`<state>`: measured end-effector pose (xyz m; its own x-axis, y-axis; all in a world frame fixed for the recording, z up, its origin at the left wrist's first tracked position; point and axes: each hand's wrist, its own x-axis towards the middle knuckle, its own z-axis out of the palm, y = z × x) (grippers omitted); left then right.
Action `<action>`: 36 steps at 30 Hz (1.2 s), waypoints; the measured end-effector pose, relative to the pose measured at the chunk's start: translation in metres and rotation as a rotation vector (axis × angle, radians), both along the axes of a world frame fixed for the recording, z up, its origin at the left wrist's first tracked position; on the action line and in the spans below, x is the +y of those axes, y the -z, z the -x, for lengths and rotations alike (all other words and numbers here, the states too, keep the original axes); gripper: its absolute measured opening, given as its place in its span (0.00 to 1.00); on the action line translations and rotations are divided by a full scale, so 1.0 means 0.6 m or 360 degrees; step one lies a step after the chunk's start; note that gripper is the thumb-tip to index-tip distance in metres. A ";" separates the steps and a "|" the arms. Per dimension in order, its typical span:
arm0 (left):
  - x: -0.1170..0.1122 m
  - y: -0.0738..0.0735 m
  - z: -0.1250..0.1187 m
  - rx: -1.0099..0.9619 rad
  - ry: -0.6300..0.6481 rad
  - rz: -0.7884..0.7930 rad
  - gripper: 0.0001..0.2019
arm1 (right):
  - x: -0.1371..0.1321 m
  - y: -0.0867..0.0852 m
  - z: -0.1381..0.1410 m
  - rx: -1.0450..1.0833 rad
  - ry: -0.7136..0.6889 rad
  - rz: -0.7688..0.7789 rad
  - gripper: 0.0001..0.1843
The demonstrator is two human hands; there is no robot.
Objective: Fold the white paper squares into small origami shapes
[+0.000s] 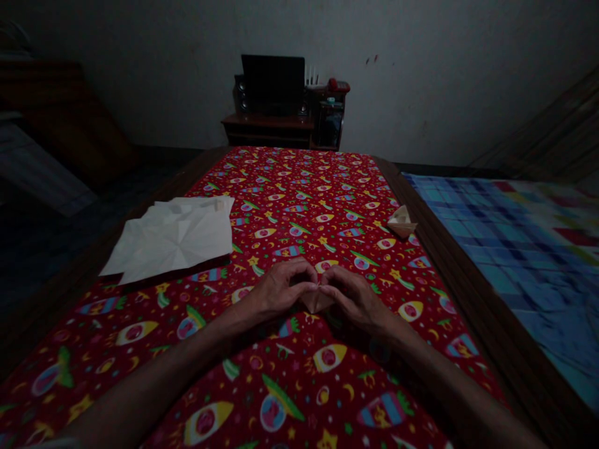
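Note:
Both my hands meet over the middle of a red rocket-patterned cloth (281,362). Between them is a small piece of folded paper (314,302), with a pointed lower edge. My left hand (286,284) pinches its left side, thumb and fingers closed. On the other side my right hand (354,295) grips it the same way. Fingers cover most of the paper's upper part. To the left lies a stack of creased white paper sheets (187,237). Over by the right edge of the cloth sits a small folded paper boat (402,222).
A dark brown wooden border (468,299) runs beside the cloth. Beyond its far end, a low wooden stand (266,123) bears a black screen (274,81) and speakers. Blue checked bedding (515,262) spreads at the right. Dark wooden furniture (56,118) stands at the left.

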<state>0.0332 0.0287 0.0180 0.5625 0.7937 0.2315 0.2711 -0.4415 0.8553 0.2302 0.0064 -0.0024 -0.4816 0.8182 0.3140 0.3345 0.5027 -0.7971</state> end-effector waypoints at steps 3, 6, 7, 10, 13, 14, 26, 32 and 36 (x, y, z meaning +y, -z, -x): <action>0.000 -0.001 0.001 -0.0005 0.0011 0.0009 0.04 | 0.000 0.002 -0.002 -0.0045 0.0015 -0.0064 0.05; 0.000 -0.002 0.001 0.0014 0.0001 0.0002 0.03 | 0.001 0.004 -0.002 -0.0039 0.0024 -0.0083 0.05; 0.000 -0.001 0.001 0.0022 -0.0009 -0.0006 0.03 | 0.002 0.004 -0.002 -0.0024 0.0030 -0.0081 0.05; -0.001 0.001 0.001 0.0045 -0.0038 -0.0050 0.03 | 0.004 0.001 -0.002 -0.0001 0.0072 -0.0090 0.05; -0.002 0.003 0.001 0.0060 -0.0054 -0.0088 0.02 | 0.004 -0.001 -0.003 -0.0043 0.0091 -0.0102 0.05; -0.003 0.003 0.000 0.0063 -0.0054 -0.0093 0.03 | 0.005 0.000 -0.004 -0.0041 0.0084 -0.0092 0.05; -0.009 -0.001 -0.003 0.0088 -0.0018 -0.0152 0.03 | 0.000 0.001 -0.004 -0.0109 0.0065 -0.0126 0.06; -0.011 -0.002 -0.001 0.0124 -0.0010 -0.0207 0.04 | -0.002 -0.001 -0.004 -0.0170 0.0058 -0.0253 0.07; -0.013 0.001 -0.001 0.0140 0.0031 -0.0279 0.05 | -0.001 -0.005 -0.002 -0.0167 0.0032 -0.0305 0.08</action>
<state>0.0336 0.0211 0.0173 0.6018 0.7342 0.3142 0.3315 -0.5876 0.7382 0.2316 0.0057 0.0007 -0.5042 0.7582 0.4134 0.4221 0.6340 -0.6480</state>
